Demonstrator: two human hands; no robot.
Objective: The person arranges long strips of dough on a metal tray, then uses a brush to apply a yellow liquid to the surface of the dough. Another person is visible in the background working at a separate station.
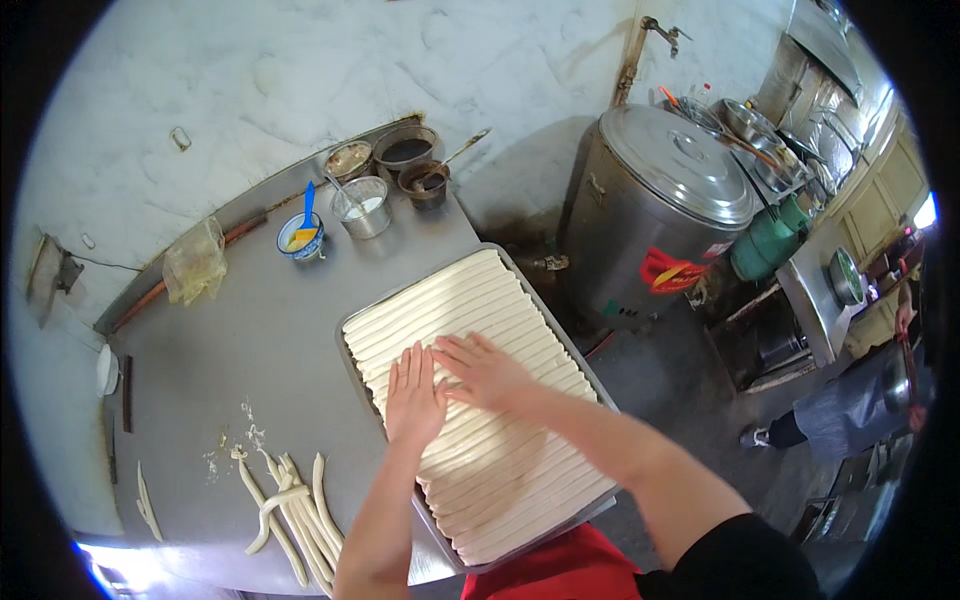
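A rectangular metal tray [352, 375] lies at the near right of the steel table, filled with dough strips [450, 292] laid side by side across it. My left hand [415, 401] rests flat on the strips near the tray's left side, fingers together and pointing away from me. Close beside it, my right hand [480, 370] lies palm down on the strips, fingers slightly apart and pointing left, slightly blurred. Neither hand grips anything. Loose dough ropes [296, 510] lie in a crossed bunch on the table left of my forearm, with a short dough piece [148, 504] farther left.
At the table's back stand a blue-patterned bowl [300, 238] with a blue-handled brush, a metal container [362, 214] of white contents and bowls of dark liquid. A plastic bag [195, 262] lies at left. Right are a large lidded steel drum [645, 217], a green gas cylinder [769, 240] and another person [847, 409].
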